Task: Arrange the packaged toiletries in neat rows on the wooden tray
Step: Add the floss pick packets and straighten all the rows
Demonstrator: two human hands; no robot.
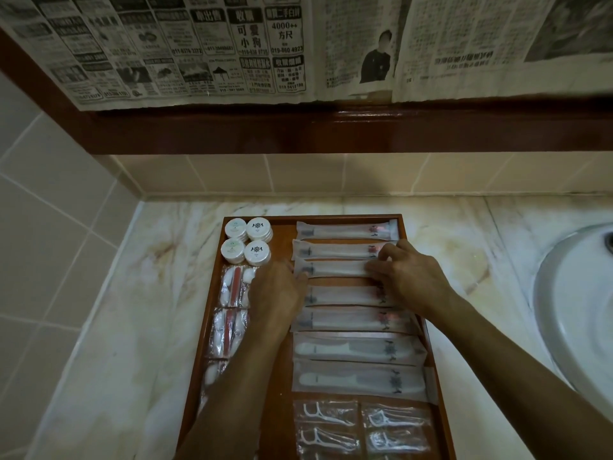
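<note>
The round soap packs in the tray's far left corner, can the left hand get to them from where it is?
Probably yes. The left hand sits just near of the round soap packs, with nothing between them, and they lie uncovered.

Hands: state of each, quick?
Left hand: fingers on the left end of the third long packet.
Right hand: pinching that packet's right end.

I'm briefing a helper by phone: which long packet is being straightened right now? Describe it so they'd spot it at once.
Start at the wooden tray on the marble counter, left of the sink. Its right column holds long white packets; take the third packet from the back wall. It alone has the left hand at one end and the right hand at the other.
</note>
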